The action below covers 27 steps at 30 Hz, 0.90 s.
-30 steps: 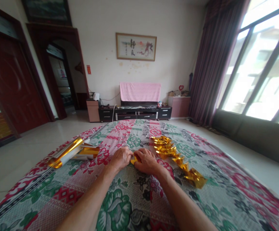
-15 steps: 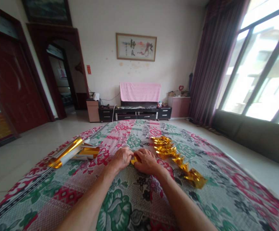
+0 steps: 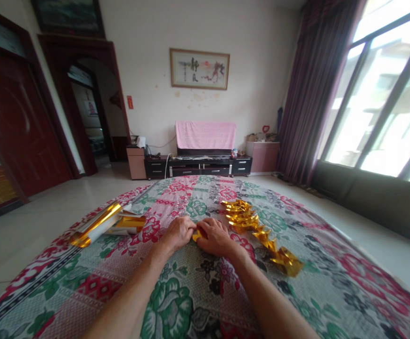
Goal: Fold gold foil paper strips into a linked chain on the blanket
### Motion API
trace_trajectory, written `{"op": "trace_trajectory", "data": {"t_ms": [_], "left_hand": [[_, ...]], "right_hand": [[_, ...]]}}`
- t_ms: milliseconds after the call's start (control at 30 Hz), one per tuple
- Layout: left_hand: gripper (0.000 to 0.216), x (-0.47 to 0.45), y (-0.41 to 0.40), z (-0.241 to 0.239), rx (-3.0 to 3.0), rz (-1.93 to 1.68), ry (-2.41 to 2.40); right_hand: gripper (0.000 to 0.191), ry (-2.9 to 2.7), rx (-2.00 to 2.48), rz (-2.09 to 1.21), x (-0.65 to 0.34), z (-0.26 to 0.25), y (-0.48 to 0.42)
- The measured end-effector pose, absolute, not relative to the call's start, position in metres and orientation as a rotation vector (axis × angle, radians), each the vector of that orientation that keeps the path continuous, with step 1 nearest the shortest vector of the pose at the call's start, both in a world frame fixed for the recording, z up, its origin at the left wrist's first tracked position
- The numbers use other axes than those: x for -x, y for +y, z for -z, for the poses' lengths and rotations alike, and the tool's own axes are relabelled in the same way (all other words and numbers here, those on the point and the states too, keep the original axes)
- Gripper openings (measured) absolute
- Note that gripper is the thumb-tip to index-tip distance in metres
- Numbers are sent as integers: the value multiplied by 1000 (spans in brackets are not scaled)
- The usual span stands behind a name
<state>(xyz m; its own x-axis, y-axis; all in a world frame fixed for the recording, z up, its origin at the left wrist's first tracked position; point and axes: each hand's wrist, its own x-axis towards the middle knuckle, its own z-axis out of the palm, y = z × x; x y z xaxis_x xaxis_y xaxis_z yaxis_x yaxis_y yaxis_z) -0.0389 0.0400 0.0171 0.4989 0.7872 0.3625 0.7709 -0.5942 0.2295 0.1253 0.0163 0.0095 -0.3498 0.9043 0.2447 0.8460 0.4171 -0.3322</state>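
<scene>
Both hands meet over the middle of the patterned tablecloth (image 3: 169,292). Between them is a small piece of gold foil paper (image 3: 195,235), mostly covered by the fingers. My left hand (image 3: 179,233) pinches its left end with curled fingers. My right hand (image 3: 214,235) is closed over the other side, thumb toward the left hand. To the right lies a row of folded gold foil pieces (image 3: 243,219), running from the far side toward me. Rolled sheets of gold and white foil paper (image 3: 101,223) lie on the left.
The cloth-covered table has a rounded far edge. Beyond it stand a low black TV cabinet (image 3: 201,167) and a television under a pink cloth (image 3: 206,135). A purple curtain (image 3: 314,94) and large window are on the right, a dark red door (image 3: 21,108) on the left.
</scene>
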Motion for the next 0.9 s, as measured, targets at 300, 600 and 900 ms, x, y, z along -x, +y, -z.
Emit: {"op": "trace_trajectory", "data": {"t_ms": [300,600,900], "left_hand": [[27,37,40,-18,-2714,-625,1483],[26,36,41,-18,-2718,-553,1535],[27,39,42,-18,-2720,-562,1440]], "right_hand": [[38,-2302,1513,-226,-125,-14,14],[40,-2327,1492,-224,-126,-16,13],[36,-2329,1510,-214,-124,-16,13]]}}
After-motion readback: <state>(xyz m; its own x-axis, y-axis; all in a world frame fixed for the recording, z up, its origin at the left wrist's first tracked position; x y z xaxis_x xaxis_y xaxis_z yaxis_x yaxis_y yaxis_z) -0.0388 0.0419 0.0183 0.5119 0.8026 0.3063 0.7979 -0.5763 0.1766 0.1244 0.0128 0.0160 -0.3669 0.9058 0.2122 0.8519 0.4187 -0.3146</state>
